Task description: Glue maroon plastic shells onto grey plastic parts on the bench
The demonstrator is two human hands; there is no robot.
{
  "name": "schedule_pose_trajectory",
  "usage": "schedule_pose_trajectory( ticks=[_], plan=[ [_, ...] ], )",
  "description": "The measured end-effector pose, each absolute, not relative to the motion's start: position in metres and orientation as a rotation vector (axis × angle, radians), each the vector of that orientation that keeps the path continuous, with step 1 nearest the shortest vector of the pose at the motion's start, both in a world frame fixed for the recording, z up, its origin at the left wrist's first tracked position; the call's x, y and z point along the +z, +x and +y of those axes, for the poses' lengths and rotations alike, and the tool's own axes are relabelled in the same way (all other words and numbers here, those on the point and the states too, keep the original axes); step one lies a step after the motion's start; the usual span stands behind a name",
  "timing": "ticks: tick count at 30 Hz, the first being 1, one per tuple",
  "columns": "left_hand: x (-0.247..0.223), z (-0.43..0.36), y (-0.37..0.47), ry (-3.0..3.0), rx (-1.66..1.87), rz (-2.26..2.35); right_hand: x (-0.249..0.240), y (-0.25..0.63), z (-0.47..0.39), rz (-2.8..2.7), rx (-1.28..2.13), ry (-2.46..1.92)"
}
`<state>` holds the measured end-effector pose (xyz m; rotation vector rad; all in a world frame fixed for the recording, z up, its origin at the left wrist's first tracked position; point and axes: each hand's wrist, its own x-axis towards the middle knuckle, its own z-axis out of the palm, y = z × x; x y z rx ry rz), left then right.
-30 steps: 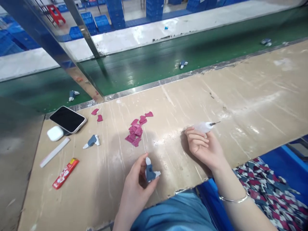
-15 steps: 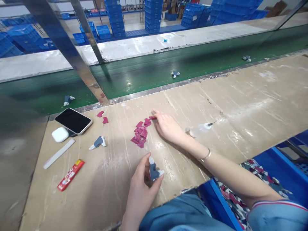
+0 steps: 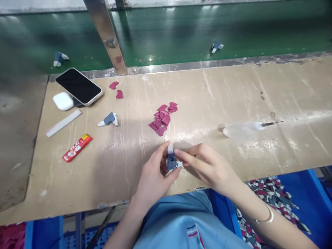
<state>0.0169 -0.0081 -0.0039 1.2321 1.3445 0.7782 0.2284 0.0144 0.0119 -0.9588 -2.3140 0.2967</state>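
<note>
Between the thumb and fingers of my left hand (image 3: 153,174) is a small dark blue-grey plastic piece (image 3: 171,162) with white ends. My right hand (image 3: 214,167) is at its right side, index finger against the piece near the upper white end. A bit of maroon shows beneath the right fingers, mostly hidden; it looks like a small flat maroon piece in their pinch. Beyond both hands lies a pile of flat maroon pieces (image 3: 163,119). Another blue-grey and white piece (image 3: 109,119) rests on the table to the left.
A clear squeeze bottle with a needle tip (image 3: 243,129) lies at right. On the left are a phone (image 3: 79,86), a white case (image 3: 63,101), a pale strip (image 3: 64,123) and a red packet (image 3: 77,148). A green conveyor belt (image 3: 168,38) runs behind a metal post (image 3: 107,38).
My right hand has come back from the maroon pile to the piece in my left hand. The view has tilted down. One maroon piece at the pile's far edge is gone.
</note>
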Motion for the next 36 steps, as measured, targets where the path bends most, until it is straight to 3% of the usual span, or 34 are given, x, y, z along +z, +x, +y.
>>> schedule_pose_trajectory(
  ticks=[14, 22, 36],
  plan=[
    [-0.002, -0.009, 0.018, 1.286, 0.784, 1.359, -0.011, 0.212, -0.004, -2.096, 0.383, -0.911],
    [-0.005, -0.010, 0.019, 1.186, 0.817, 1.367, -0.015, 0.203, 0.000, -1.877, 0.715, -0.981],
    [0.004, -0.009, 0.004, 0.771, 0.995, 0.936, -0.010, 0.191, -0.018, -1.623, 1.018, -0.950]
  ],
)
